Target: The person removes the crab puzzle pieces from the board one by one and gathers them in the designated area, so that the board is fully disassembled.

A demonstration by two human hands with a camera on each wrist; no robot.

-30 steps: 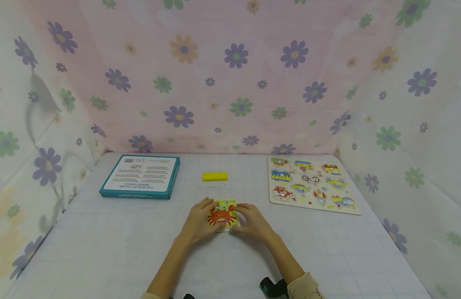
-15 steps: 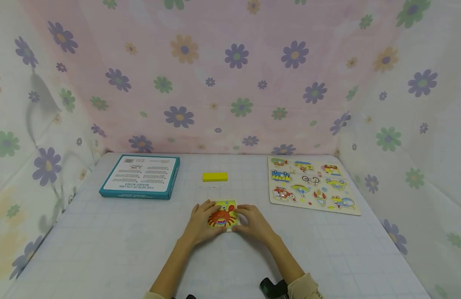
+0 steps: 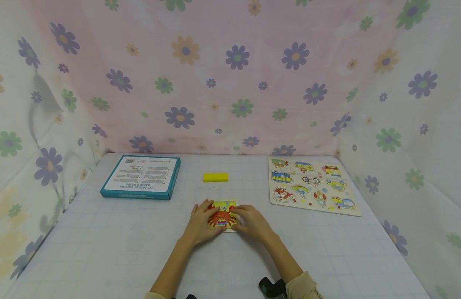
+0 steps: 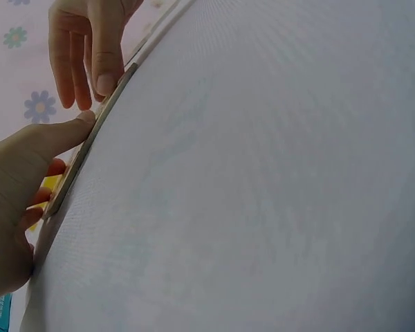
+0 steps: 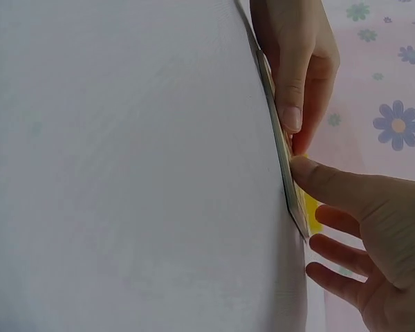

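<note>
A small square crab puzzle [image 3: 222,219], with a red crab on yellow-green, lies flat on the table between both hands. My left hand [image 3: 201,224] holds its left side, fingers over the upper left corner and thumb at the near edge. On the other side my right hand [image 3: 253,224] grips the right part between index finger and thumb. The right wrist view shows the puzzle board [image 5: 280,131] edge-on, with the right thumb on its top face and the other fingers of the right hand [image 5: 387,235] loosely curved. Hands cover both side edges.
Behind the puzzle lies a yellow block [image 3: 215,177]. A flat teal-edged box [image 3: 140,176] with printed text stands back left. A vehicle peg puzzle board [image 3: 312,185] lies back right. Flowered cloth [image 3: 223,95] encloses the white table [image 3: 103,241] on three sides.
The left hand has shifted slightly right along the puzzle. The right index finger has moved a little left, onto the crab's right claw. Box, block and vehicle board stay in place.
</note>
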